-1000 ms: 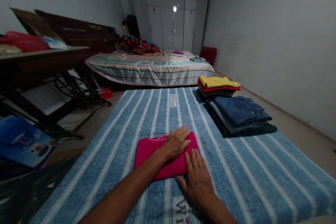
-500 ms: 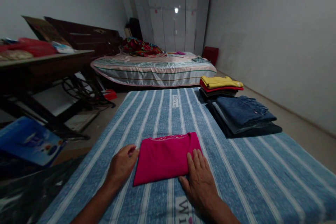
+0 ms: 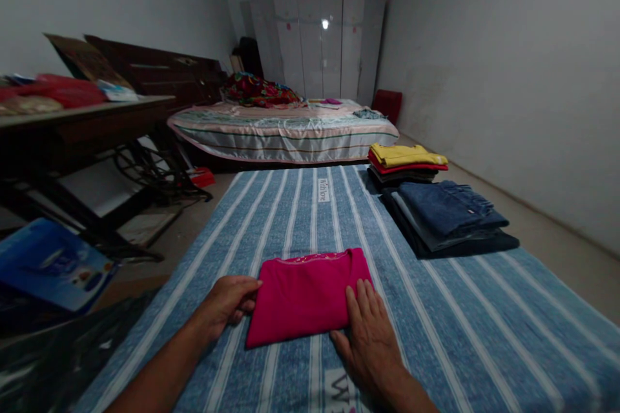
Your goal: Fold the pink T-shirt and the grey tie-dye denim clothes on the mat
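A folded pink garment [image 3: 303, 295] lies on a blue-and-white striped mattress cover [image 3: 436, 335] in front of me. My left hand [image 3: 228, 302] rests at the garment's left edge, its fingers curled and tucked at or under that edge. On the garment's right front corner my right hand [image 3: 368, 330] lies flat, fingers stretched out and slightly apart.
Folded jeans and dark clothes [image 3: 448, 216] and a yellow-over-red stack [image 3: 404, 161] sit at the right far side of the striped cover. A second bed [image 3: 285, 129] stands beyond. A dark table [image 3: 72, 122] and a blue box [image 3: 51, 264] are at the left.
My left hand left the top of the pink garment and moved to its left edge, where its fingers now curl in. My right hand stayed put.
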A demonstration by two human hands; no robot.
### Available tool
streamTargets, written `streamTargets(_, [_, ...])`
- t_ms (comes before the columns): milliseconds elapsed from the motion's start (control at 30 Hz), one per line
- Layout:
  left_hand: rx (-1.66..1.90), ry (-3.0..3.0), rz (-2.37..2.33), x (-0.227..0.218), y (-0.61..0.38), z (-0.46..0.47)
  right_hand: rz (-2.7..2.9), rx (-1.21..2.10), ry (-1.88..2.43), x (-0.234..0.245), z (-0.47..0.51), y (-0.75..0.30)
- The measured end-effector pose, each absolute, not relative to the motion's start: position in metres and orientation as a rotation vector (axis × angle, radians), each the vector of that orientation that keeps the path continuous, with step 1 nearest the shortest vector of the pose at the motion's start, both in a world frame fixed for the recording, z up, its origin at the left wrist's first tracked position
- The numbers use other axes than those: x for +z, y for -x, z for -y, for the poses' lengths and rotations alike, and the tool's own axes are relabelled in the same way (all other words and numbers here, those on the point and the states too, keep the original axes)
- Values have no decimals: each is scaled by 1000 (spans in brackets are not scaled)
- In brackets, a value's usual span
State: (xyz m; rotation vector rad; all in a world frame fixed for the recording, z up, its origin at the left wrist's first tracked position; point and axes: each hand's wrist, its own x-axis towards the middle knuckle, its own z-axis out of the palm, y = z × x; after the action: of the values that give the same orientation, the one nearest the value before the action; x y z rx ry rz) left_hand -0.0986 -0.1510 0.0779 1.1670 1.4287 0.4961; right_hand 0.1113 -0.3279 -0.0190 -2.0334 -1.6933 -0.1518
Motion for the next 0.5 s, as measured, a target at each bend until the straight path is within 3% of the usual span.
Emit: streamTargets(500, [517, -1188, -1327, 73, 94, 143, 1670, -99, 2041, -12, 327, -110])
